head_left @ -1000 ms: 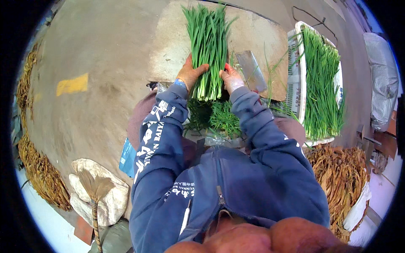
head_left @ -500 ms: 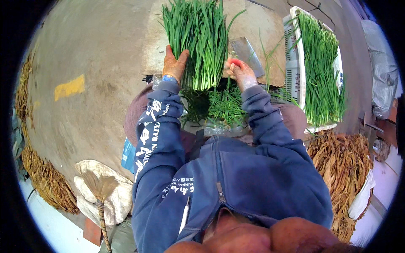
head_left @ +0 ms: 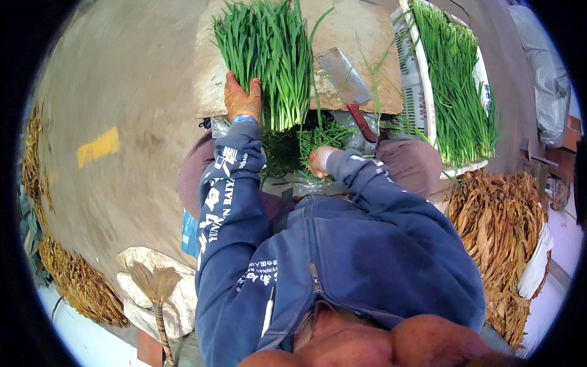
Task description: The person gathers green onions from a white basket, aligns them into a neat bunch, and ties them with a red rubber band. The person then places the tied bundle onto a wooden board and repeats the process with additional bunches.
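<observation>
My left hand (head_left: 243, 96) grips the left side of a thick bunch of green chives (head_left: 272, 61) lying on a worn board (head_left: 205, 85). A cleaver (head_left: 342, 73) with a red-brown handle lies right of the bunch, among loose blades. My right hand (head_left: 319, 160) is low, over a container of green trimmings (head_left: 330, 136) between my knees; its fingers are curled and partly hidden, and I cannot make out what is in them.
A white crate (head_left: 452, 92) of chives stands right of the board. Piles of dried brown leaves (head_left: 492, 238) lie at both sides. A straw broom (head_left: 156, 287) and white sack (head_left: 134, 306) are at lower left, a grey wrapped bundle (head_left: 544, 79) at far right.
My left hand and the bunch have shifted left. My right hand has left the bunch and moved down toward the trimmings, uncovering the cleaver's handle.
</observation>
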The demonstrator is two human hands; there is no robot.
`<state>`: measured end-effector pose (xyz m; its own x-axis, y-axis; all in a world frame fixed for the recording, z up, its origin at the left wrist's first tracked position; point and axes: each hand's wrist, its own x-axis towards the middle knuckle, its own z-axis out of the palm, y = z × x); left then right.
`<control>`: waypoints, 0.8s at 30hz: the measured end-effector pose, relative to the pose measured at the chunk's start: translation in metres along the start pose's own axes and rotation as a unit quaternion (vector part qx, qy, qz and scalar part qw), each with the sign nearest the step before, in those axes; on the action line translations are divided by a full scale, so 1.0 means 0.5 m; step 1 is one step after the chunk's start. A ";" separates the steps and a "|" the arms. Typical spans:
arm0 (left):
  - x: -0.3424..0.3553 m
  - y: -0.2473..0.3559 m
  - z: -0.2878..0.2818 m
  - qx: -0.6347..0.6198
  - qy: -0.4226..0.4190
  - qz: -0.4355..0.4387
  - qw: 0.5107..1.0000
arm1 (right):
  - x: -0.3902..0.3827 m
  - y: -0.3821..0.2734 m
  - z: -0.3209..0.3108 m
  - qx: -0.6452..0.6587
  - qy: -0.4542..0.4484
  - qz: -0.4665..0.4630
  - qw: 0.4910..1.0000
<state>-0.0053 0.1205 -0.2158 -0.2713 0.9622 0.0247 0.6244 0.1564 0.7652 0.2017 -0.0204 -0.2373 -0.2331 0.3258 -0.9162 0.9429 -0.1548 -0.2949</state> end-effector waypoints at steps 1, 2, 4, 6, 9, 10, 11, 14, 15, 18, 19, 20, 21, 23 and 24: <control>0.003 -0.015 -0.001 -0.021 0.000 -0.005 1.000 | -0.003 0.013 0.024 -0.130 0.004 0.025 0.991; 0.004 -0.026 0.004 -0.049 -0.005 -0.007 0.999 | -0.010 0.031 0.038 -0.187 0.011 0.054 0.981; 0.007 -0.018 0.016 -0.185 -0.015 -0.031 0.982 | -0.026 0.053 0.057 -0.194 0.020 0.085 0.977; 0.000 0.010 0.005 -0.330 -0.034 -0.071 0.941 | -0.032 0.058 0.055 -0.170 0.033 0.101 0.980; 0.002 0.039 -0.001 -0.244 0.000 -0.046 0.969 | -0.055 0.049 0.053 -0.137 0.048 0.106 0.984; 0.003 0.049 -0.004 -0.203 -0.043 -0.027 0.978 | -0.068 0.045 0.051 -0.127 0.053 0.108 0.985; 0.001 0.058 -0.005 -0.114 -0.046 -0.009 0.992 | -0.080 0.042 0.048 -0.121 0.058 0.107 0.985; -0.013 0.061 -0.005 0.102 -0.044 0.041 0.993 | -0.132 0.033 0.042 -0.100 0.070 0.098 0.988; -0.016 0.067 -0.010 0.113 -0.046 0.039 0.992 | -0.152 0.025 0.028 -0.097 0.072 0.090 0.989; -0.017 0.072 -0.010 0.152 -0.034 0.040 0.987 | -0.282 0.003 -0.053 -0.066 0.078 0.049 0.994; -0.015 0.065 -0.005 0.145 -0.032 0.045 0.988 | -0.354 0.000 -0.101 -0.022 0.086 0.014 0.996; -0.013 0.058 -0.005 0.138 -0.026 0.048 0.989 | -0.426 0.011 -0.149 0.078 0.101 -0.034 0.991; -0.012 0.061 0.001 0.127 -0.029 0.053 0.990 | -0.442 0.058 -0.171 0.118 0.150 -0.097 0.977; -0.014 0.070 -0.015 0.116 -0.037 0.049 0.991 | -0.453 0.139 -0.226 0.382 0.213 -0.186 0.880; -0.015 0.070 -0.021 0.105 -0.037 0.053 0.992 | -0.487 0.161 -0.272 0.423 0.280 -0.178 0.843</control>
<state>0.0108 0.1164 -0.1825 -0.1466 0.9882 0.0450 0.7870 0.0890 0.6105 0.3670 0.0148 -0.0009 -0.0926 0.8446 -0.5274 0.2752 -0.4873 -0.8287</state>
